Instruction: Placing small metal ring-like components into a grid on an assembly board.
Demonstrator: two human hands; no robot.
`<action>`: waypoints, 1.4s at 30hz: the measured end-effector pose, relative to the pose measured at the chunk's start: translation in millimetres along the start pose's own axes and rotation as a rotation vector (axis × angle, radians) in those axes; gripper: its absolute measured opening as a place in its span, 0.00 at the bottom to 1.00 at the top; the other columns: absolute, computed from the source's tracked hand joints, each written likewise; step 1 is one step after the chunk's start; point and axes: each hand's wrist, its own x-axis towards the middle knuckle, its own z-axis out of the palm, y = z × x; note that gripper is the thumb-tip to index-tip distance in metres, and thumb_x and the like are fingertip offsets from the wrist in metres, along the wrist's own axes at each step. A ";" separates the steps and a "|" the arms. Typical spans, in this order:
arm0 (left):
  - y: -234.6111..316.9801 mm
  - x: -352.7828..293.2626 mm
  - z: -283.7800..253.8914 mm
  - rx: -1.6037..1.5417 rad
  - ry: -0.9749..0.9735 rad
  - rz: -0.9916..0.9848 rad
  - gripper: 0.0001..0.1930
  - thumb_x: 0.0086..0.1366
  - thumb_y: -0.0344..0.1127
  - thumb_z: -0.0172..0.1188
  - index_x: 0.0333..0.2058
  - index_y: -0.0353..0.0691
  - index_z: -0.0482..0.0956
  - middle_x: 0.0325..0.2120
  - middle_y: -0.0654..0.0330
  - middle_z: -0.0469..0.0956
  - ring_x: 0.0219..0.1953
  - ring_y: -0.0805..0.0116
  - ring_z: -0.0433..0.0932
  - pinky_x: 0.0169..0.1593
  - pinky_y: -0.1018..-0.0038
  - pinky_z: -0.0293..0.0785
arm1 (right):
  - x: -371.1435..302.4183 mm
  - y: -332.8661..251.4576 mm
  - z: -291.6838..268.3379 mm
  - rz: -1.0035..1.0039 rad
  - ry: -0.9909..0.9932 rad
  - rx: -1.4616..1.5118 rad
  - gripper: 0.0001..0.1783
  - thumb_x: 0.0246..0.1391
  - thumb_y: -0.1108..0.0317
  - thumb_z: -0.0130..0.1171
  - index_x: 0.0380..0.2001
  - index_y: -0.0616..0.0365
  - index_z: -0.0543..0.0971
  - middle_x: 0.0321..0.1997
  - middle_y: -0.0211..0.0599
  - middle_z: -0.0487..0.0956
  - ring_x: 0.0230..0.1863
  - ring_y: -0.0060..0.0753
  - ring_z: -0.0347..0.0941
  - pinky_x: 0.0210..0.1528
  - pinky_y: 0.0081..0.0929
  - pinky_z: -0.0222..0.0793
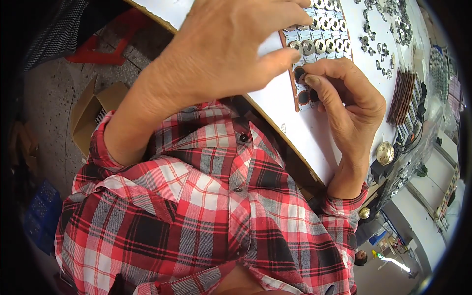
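- Spreading across the upper right of the view, the white tabletop (287, 105) runs at a slant, with its near edge against the person's red plaid shirt (206, 206).
- Beyond the tabletop's left edge lies a speckled floor (54, 113) with an open cardboard box (91, 110) and a red stool frame (105, 42); a blue crate (42, 216) sits lower down.
- Along the tabletop's right edge are a stack of brown trays (402, 96), dark cables, and a round brass bell-like piece (385, 153).
- Near the far edge, loose metal parts (381, 46) lie scattered, well apart from the hands.
- Close to the near edge sits a brown-framed tray (319, 39) of small square cells, most filled with round metal parts; the cells at its near end look dark, perhaps unfilled.
- The left hand (231, 44) lies over the tray's left side, fingers spread, thumb tip at a filled cell; its grip seems loose, with nothing clearly held.
- The right hand (351, 105) curls at the tray's near end, thumb and forefinger pinched nearly closed over a small dark round piece (299, 73) at a cell there; whether the piece is lifted or seated, I cannot tell.
- To do this well, I would judge: steady the tray with the left hand, keep the pinch light and square to the cell, and press each piece flat before moving on.
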 end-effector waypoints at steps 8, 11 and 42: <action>-6.1 -9.9 6.9 0.124 0.014 0.086 0.22 0.54 0.33 0.71 0.48 0.30 0.82 0.51 0.45 0.80 0.56 0.48 0.75 0.60 0.56 0.67 | -2.5 -2.3 2.3 0.031 0.040 -0.060 0.06 0.59 0.80 0.66 0.41 0.67 0.83 0.35 0.29 0.82 0.32 0.15 0.77 0.33 0.12 0.72; -16.7 -11.8 15.9 0.142 0.096 0.157 0.23 0.54 0.34 0.71 0.48 0.31 0.82 0.50 0.46 0.80 0.56 0.49 0.75 0.61 0.56 0.66 | 2.5 0.5 1.4 -0.056 0.016 -0.105 0.06 0.58 0.82 0.66 0.39 0.67 0.84 0.35 0.32 0.81 0.33 0.17 0.76 0.33 0.13 0.72; -21.2 -10.1 17.4 0.290 0.130 0.261 0.21 0.55 0.37 0.70 0.47 0.31 0.83 0.49 0.48 0.80 0.55 0.50 0.76 0.59 0.56 0.66 | 1.6 -6.2 -5.2 0.147 -0.043 0.054 0.09 0.56 0.83 0.67 0.41 0.68 0.83 0.35 0.30 0.83 0.35 0.18 0.80 0.36 0.15 0.74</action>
